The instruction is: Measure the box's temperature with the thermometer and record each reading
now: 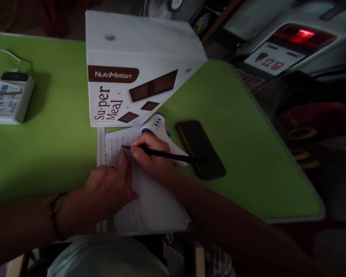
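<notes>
A sheet of paper (pixel 158 200) covered in rows of small handwriting lies at the near edge of the green table. My right hand (pixel 152 154) grips a slim black pen (pixel 173 156), its tip on or just over the upper rows of writing. My left hand (pixel 109 186) rests on the sheet, index finger stretched toward the pen tip and thumb held out to the side, with nothing in it. Just beyond my right hand lies a white and blue device (pixel 157 127) that looks like a handheld thermometer, partly covered by that hand.
A large white NutriMotion box (pixel 144 46) stands behind the paper. To the right is a dark phone (pixel 200 148). A white power adapter (pixel 11 98) with cables sits on the left of the green table (pixel 46 150). Beyond the right edge, a machine (pixel 288 50) glows red.
</notes>
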A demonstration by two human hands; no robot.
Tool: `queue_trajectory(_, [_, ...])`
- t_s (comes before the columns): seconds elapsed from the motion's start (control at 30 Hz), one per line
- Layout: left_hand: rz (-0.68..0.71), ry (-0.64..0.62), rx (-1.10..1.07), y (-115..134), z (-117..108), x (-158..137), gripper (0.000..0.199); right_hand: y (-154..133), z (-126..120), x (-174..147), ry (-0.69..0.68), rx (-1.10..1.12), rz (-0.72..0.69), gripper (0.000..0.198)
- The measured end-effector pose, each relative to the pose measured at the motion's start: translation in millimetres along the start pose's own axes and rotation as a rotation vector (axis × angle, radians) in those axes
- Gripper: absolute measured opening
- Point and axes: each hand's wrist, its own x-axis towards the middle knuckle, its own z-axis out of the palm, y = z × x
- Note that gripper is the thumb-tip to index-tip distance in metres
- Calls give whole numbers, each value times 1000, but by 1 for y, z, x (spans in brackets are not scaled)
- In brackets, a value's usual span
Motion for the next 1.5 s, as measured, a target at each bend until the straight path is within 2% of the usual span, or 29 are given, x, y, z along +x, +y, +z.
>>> queue_trajectory(0.43, [4, 0, 6, 0, 0, 0, 75, -1, 0, 0, 2, 5, 11, 8])
queue_trajectory(0.67, [-14, -21, -10, 0, 1, 1, 82, -1, -2, 0, -22, -21, 27, 8])
queue_trajectory(0.87, [0, 14, -5, -1, 0, 0, 74, 3, -2, -1, -23, -48, 9, 8])
queue_trajectory(1.1, [1, -8, -3, 0, 0, 0, 78, 0, -3, 1, -19, -44, -24, 8])
queue_trajectory(1.33, [-7, -24, -12, -1, -1, 0, 74, -3, -4, 1, -3, -9, 38, 8])
queue_trajectory(1.5, [-1, -2, -2, -1, -2, 1, 71, -3, -3, 0, 10, 15, 7, 9])
